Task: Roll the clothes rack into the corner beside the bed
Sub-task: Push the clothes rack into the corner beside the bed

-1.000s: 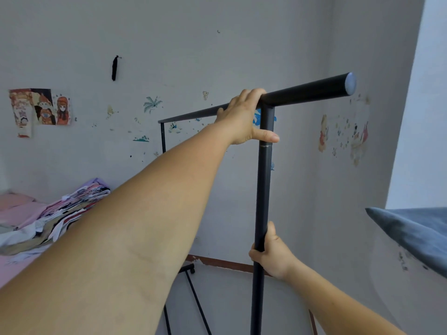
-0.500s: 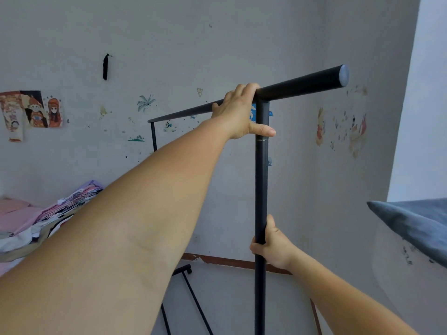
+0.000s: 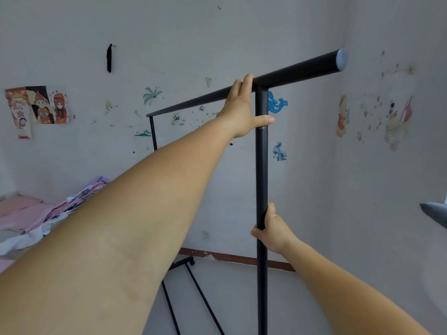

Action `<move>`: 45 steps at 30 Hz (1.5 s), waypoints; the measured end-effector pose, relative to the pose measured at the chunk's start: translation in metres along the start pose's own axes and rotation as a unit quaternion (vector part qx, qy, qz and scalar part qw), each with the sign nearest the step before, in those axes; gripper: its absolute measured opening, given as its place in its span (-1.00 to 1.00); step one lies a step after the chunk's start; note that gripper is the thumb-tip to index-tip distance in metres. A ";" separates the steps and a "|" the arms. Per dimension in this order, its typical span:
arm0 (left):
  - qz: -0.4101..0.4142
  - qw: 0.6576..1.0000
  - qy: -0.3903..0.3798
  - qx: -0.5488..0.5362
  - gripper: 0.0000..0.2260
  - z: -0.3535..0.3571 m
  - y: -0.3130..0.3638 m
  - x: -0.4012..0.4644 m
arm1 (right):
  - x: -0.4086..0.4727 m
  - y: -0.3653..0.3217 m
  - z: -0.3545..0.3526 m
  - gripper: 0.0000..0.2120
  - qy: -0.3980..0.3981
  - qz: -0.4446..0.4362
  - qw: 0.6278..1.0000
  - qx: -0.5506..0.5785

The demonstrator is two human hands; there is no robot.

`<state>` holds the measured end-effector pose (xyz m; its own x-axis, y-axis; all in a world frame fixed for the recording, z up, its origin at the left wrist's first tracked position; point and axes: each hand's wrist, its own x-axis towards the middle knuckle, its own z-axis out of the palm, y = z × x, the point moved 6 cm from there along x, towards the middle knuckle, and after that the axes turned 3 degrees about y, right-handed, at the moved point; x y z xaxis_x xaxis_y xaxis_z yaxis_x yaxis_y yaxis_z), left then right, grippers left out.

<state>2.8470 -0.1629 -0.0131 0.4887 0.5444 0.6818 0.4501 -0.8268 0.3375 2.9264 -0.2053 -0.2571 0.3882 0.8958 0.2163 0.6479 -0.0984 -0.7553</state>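
Observation:
An empty black metal clothes rack [image 3: 262,170] stands in front of me, its top bar running from the far left post to a near end cap at the upper right. My left hand [image 3: 242,110] grips the top bar right where it meets the near upright post, thumb lying across the post. My right hand [image 3: 272,229] is wrapped around that same post lower down. The rack's base rails and one caster show near the floor. The bed [image 3: 21,213], with pink bedding, lies at the left edge. The room's corner [image 3: 341,153] is behind the rack's near end.
A pile of folded clothes [image 3: 72,204] sits on the bed. Stickers and a poster [image 3: 36,107] dot the grey walls. A red-brown skirting board [image 3: 232,256] runs along the back wall's foot. A grey-blue object [image 3: 435,213] pokes in at the right edge.
The rack's far end has drawn closer to the back wall and its near end sits closer to the corner. Both hands keep the same grips. The grey-blue object has slid toward the right edge.

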 end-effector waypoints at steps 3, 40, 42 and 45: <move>-0.025 0.999 -0.007 -0.020 -0.11 -0.001 -0.025 -0.003 | 0.017 -0.007 0.015 -0.68 0.004 -0.001 1.000 -0.004; -0.188 0.919 -0.140 -0.318 -0.75 0.149 -0.154 0.040 | 0.178 0.026 0.032 -0.51 -0.076 -0.037 0.995 0.053; -0.183 0.914 -0.134 -0.336 -0.73 0.158 -0.149 0.042 | 0.178 0.036 0.027 -0.53 -0.054 -0.030 0.996 0.057; -0.176 0.915 -0.122 -0.342 -0.74 0.165 -0.147 0.046 | 0.177 0.054 0.027 -0.57 -0.010 -0.005 0.997 0.082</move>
<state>2.9264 0.0074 -0.1390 0.5930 0.7405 0.3162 0.0789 -0.4443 0.8924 3.0122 -0.0408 -0.2761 0.3682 0.9052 0.2121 0.5348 -0.0196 -0.8448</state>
